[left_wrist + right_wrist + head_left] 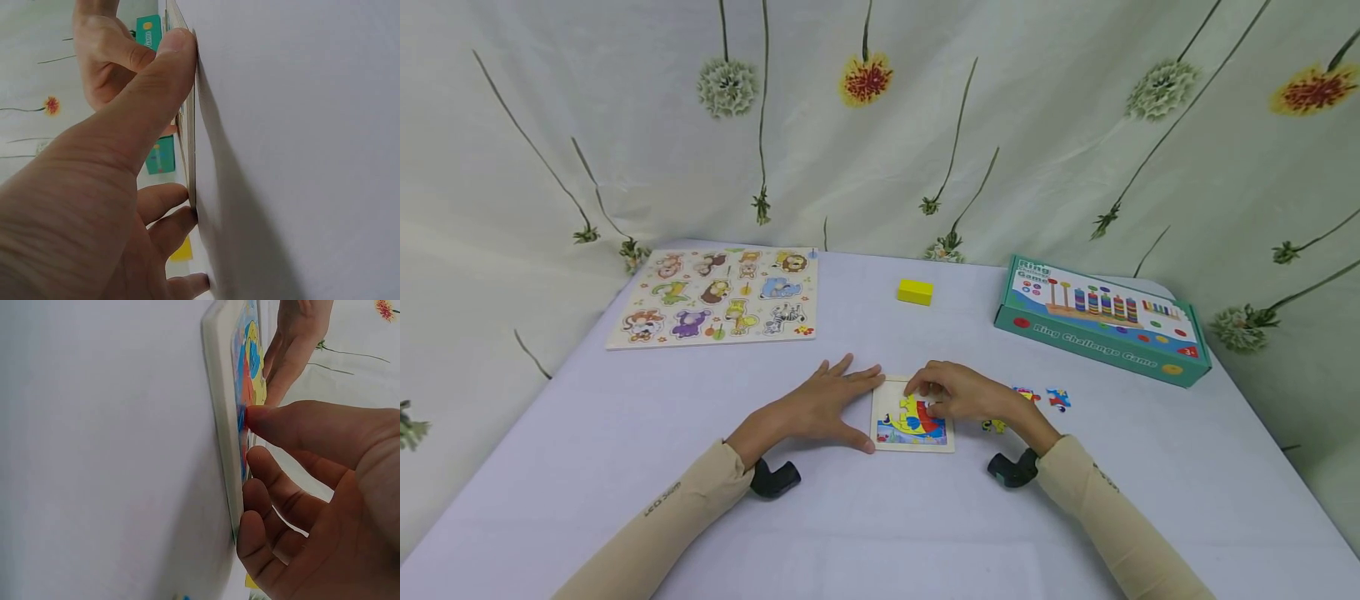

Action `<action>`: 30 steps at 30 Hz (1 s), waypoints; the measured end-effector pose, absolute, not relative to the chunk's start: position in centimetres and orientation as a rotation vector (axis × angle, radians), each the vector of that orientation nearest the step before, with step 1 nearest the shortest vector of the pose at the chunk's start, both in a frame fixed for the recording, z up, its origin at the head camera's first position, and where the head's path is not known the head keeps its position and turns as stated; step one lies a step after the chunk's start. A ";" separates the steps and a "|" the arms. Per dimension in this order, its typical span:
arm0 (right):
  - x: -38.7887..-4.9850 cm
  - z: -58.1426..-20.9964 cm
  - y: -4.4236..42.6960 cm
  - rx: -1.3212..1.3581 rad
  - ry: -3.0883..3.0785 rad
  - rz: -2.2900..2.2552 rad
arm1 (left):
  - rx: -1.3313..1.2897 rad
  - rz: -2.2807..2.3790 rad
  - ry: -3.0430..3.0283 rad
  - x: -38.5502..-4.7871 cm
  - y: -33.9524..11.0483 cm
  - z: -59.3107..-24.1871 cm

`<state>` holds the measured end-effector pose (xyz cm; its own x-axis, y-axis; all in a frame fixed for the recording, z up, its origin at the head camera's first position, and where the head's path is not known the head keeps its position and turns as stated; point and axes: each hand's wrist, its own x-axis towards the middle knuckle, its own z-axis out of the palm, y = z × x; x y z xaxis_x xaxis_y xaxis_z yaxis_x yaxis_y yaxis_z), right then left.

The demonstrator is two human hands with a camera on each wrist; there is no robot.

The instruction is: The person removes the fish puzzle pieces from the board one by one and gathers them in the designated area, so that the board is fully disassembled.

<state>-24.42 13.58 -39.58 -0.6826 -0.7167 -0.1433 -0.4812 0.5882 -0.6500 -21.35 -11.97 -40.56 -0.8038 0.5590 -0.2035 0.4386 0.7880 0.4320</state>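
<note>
A small wooden jigsaw puzzle point(913, 446) with a yellow, red and blue picture lies flat, its upper part showing bare board. My left hand point(823, 406) has its fingers spread, the thumb at the near left corner and a fingertip at the far left corner; in the left wrist view the thumb point(165, 78) presses the board's edge. Above the picture, my right hand point(962, 392) bends its fingers and pinches a red and yellow puzzle piece between thumb and index finger, largely covered by them. In the right wrist view the thumb point(300, 425) touches the picture.
Loose puzzle pieces point(1059, 399) lie right of the board, some partly behind the right wrist. Farther back are an animal peg puzzle point(722, 296), a yellow block point(915, 292) and a green Ring Challenge Game box point(1101, 321). A flowered curtain point(820, 150) hangs behind the white-covered table point(880, 533).
</note>
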 end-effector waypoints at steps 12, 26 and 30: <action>-24.4 -39.8 13.7 -0.976 2.444 -0.844 | 0.773 0.524 2.658 -21.4 -11.9 -40.4; -24.0 -39.5 13.4 -0.966 2.443 -0.861 | 0.793 0.527 2.662 -21.5 -12.1 -40.7; -24.0 -39.5 13.3 -0.965 2.454 -0.872 | 0.798 0.532 2.662 -21.4 -12.1 -40.7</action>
